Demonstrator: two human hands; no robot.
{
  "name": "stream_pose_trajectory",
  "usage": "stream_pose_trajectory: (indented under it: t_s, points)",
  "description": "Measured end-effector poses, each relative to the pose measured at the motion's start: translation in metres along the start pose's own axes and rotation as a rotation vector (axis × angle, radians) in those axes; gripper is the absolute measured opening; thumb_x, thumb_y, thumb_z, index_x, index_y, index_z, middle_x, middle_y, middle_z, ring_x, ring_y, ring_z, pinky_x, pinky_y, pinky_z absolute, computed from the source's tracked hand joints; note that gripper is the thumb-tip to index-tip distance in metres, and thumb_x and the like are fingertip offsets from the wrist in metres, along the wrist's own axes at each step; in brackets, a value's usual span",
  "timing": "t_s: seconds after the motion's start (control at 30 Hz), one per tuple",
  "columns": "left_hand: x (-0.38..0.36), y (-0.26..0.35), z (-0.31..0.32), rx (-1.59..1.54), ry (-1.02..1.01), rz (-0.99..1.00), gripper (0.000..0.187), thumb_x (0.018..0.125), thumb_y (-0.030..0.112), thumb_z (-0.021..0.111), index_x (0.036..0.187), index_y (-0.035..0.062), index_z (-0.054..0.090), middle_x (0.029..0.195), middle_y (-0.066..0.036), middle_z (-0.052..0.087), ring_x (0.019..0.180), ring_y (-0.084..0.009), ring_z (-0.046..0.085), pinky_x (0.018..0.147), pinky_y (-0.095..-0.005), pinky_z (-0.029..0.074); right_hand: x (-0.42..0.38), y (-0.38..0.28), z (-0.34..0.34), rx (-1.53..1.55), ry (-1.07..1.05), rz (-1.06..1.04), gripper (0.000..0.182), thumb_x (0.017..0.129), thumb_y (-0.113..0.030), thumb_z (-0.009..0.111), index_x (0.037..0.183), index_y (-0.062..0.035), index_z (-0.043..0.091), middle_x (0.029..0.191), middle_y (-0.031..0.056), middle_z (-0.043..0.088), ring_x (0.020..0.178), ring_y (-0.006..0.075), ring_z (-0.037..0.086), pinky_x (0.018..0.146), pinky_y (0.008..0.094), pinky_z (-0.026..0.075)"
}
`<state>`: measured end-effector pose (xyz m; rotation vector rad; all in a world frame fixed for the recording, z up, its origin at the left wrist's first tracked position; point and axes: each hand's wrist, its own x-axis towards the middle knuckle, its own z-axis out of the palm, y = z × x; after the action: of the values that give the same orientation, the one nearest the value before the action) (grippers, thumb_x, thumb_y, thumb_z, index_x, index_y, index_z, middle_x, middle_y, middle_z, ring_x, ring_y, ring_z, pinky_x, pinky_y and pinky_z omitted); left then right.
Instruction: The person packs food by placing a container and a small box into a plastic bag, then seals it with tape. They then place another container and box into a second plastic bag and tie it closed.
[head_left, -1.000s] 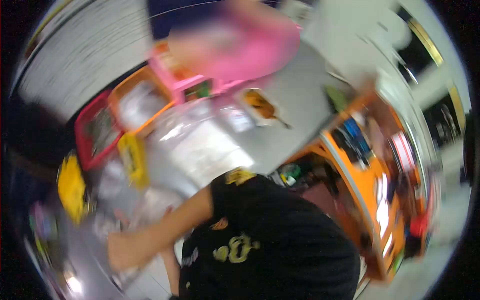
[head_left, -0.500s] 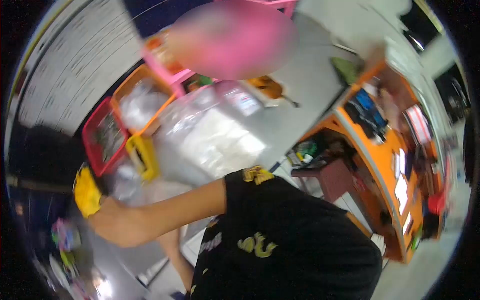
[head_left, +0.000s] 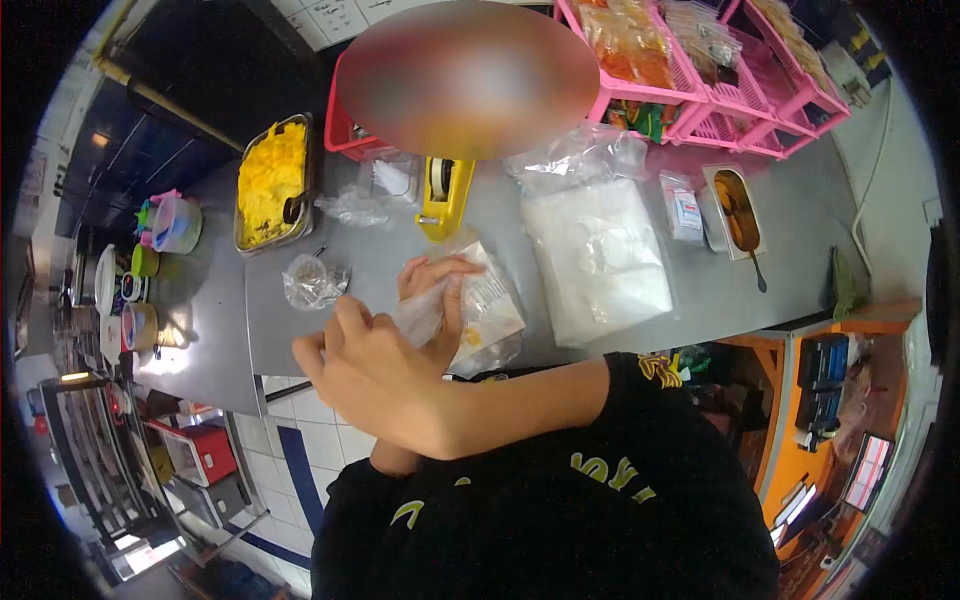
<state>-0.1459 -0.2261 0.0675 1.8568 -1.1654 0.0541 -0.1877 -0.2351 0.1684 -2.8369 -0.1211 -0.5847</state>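
Note:
A clear plastic bag lies near the table's front edge, bunched around a white printed packet or card with a small yellow patch. My right hand reaches across from the right, fingers curled and thumb pointing up, with the bag's film pinched in it. Behind it, my left hand has its bent fingers on the same bag, by the packet's upper left side. Most of the left palm and wrist is hidden by the right hand. A crumpled clear plastic bag sits to the left of both hands.
A yellow tape dispenser stands behind the hands. At the left is a tray of yellow shredded food. A stack of clear plastic bags lies to the right, before a metal pan with a spoon. Pink baskets stand behind.
My right hand has come away from the yellow food at the left to the plastic bag in front of me. The view has turned, and my left hand now shows beside it.

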Motion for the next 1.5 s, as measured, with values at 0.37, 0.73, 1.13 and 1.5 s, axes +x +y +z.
stream_pose_trajectory:
  t_s: [0.37,0.73,1.13,1.5]
  points:
    - [-0.003,-0.015,-0.013,-0.127,0.147,-0.026,0.009,0.091,0.012,0.043,0.084,0.0071,0.046,0.061,-0.002,0.047,0.075,-0.019,0.053,0.092,-0.0381,0.033,-0.108,0.132,-0.013,1.206,0.231,0.075,0.067,0.067,-0.004,0.055,0.128,-0.0014,0.029,0.128,0.0177,0.04,0.118,0.0285,0.042,0.093,0.039,0.036]
    - [0.02,0.096,-0.119,-0.821,0.604,-0.221,0.028,0.098,0.029,0.025,0.075,0.0149,0.033,0.046,0.008,0.026,0.066,-0.0122,0.043,0.09,-0.0333,0.033,-0.105,0.134,0.116,1.225,0.796,-0.308,0.075,0.077,-0.052,0.05,0.135,-0.0097,0.029,0.136,0.0259,0.025,0.125,0.0448,0.026,0.1,0.0563,0.025]
    - [0.001,0.096,-0.179,0.007,0.328,-0.412,0.046,0.093,0.046,0.033,0.071,0.0053,0.041,0.096,-0.011,0.048,0.097,-0.0225,0.044,0.093,-0.0352,0.03,-0.072,0.08,0.169,1.608,-0.342,-0.401,0.051,0.082,-0.033,0.055,0.123,-0.0062,0.044,0.112,0.0152,0.048,0.101,0.0291,0.048,0.085,0.0451,0.04]
    - [-0.103,-0.002,-0.12,0.218,0.627,-0.875,0.03,0.094,0.025,0.035,0.095,-0.0005,0.051,0.093,-0.014,0.054,0.096,-0.0237,0.051,0.087,-0.0337,0.037,0.142,0.194,0.229,0.295,-0.099,0.399,0.015,0.078,-0.01,0.054,0.081,0.001,0.063,0.08,0.024,0.062,0.078,0.0379,0.062,0.068,0.0431,0.051]
